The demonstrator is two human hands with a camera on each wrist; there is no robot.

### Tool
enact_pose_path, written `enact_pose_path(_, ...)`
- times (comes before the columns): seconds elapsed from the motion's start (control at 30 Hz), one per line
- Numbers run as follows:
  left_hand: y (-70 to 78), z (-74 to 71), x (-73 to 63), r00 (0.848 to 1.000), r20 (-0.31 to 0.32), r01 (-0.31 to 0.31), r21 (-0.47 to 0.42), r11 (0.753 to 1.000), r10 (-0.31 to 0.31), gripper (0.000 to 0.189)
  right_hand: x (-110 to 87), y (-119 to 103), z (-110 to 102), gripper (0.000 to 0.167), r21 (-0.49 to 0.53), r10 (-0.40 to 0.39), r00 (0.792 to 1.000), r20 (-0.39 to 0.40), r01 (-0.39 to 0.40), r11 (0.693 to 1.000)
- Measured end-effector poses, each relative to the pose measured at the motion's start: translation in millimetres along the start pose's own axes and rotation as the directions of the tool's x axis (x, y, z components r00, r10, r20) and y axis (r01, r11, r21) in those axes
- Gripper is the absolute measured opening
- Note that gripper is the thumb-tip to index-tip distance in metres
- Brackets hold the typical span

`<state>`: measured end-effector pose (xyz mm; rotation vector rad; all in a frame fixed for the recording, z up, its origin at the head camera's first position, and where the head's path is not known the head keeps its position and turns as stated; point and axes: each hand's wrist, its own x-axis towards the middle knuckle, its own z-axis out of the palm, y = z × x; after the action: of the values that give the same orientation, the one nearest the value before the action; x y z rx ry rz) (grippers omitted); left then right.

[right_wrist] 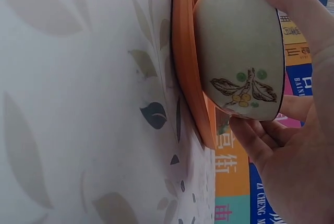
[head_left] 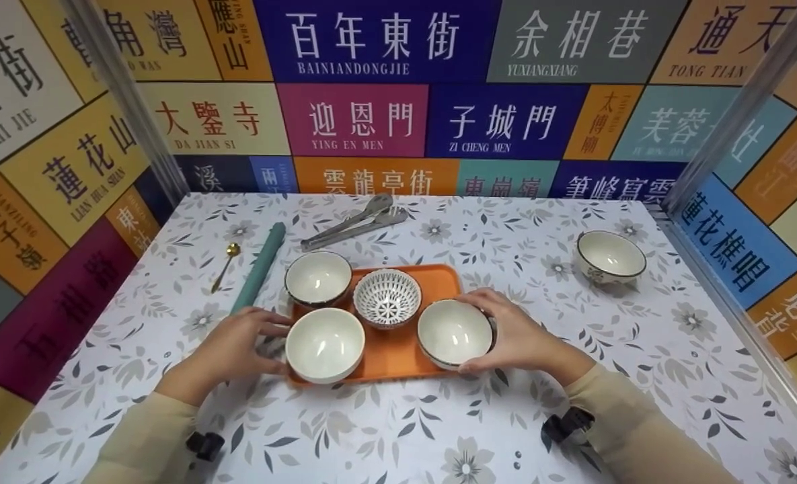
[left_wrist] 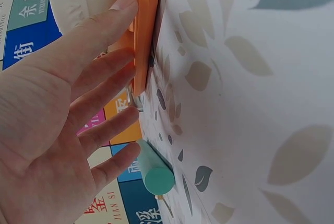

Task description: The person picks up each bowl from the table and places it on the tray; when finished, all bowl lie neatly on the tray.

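Observation:
An orange tray (head_left: pixel 388 349) carries several bowls. My right hand (head_left: pixel 516 333) grips the cream bowl (head_left: pixel 454 334) at the tray's right end, thumb on the near side and fingers around the far side. In the right wrist view, this bowl (right_wrist: pixel 240 51) shows a painted leaf-and-berry sprig and a dark rim. My left hand (head_left: pixel 240 346) is beside a plain cream bowl (head_left: pixel 325 345) at the front left of the tray. Its fingers are spread and fairly straight, with the thumb by the tray edge (left_wrist: pixel 146 31). Behind stand another cream bowl (head_left: pixel 318 277) and a black-and-white patterned bowl (head_left: pixel 387 299).
A teal cylinder (head_left: pixel 260 265) lies left of the tray, with a small gold spoon (head_left: pixel 225 267) beyond it. Metal tongs (head_left: pixel 354 223) lie behind the tray. Another cream bowl (head_left: pixel 611 257) stands far right. Sign-patterned panels (head_left: pixel 371 121) border the table's back and sides.

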<state>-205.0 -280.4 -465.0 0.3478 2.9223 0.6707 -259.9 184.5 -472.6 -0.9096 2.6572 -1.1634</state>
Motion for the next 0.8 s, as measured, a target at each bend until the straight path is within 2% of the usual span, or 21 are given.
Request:
enact_pose_path(0.23,-1.3,0.3,2.2,1.000,-0.005,-0.014,0.002,1.000,0.014,0.062,-2.3,-0.2,-4.8,0.114,-0.038,-0.038,0.999,0.038,0.039,0.999)
enact_pose_path(0.47,-1.4,-1.0,1.9,0.996,-0.042,-0.075,0.009,0.997,0.076,0.058,-7.0,5.1,-13.5,0.110,-0.019,-0.045,0.997,0.055,0.046,0.999)
enact_pose_path(0.57,-1.0,-0.9,2.1,0.996,-0.045,-0.072,0.012,0.997,0.072,0.059,-9.4,9.9,-20.1,0.100,0.007,-0.034,0.999,0.035,0.034,0.999)
enact_pose_path(0.8,-1.5,-2.1,-1.4,0.999,-0.029,-0.046,0.001,0.999,0.046,0.061,-16.9,28.9,-39.2,0.079,-0.045,-0.012,0.998,-0.064,0.010,0.999)
